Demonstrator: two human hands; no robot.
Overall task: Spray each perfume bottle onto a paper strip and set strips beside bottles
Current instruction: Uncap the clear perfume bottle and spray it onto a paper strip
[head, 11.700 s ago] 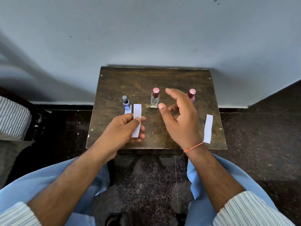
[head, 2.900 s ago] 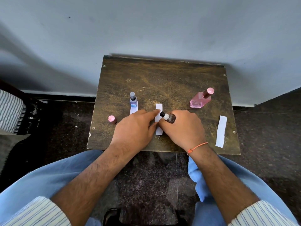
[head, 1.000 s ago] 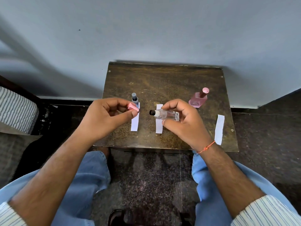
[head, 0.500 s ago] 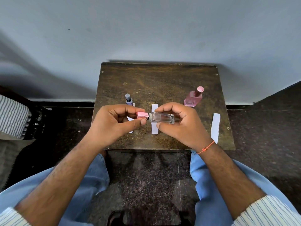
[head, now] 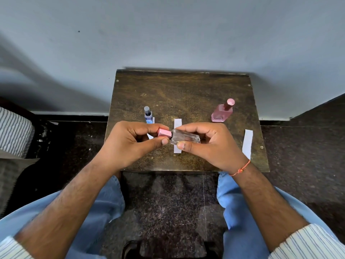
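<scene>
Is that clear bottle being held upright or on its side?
On its side: the clear bottle lies horizontal in the right hand, pink cap pointing left.

Clear square bottle held horizontal above desk, neck pointing left, pink cap seated at its neck. Left hand pinches cap; right hand grips glass body. Middle paper strip flat on desk directly beneath bottle, partly hidden. Small blue bottle with dark cap upright at left, white strip just beside it, mostly hidden by fingers. Pink bottle with pink cap stands at right. Third strip lies near desk's right edge, apart from pink bottle.
</scene>
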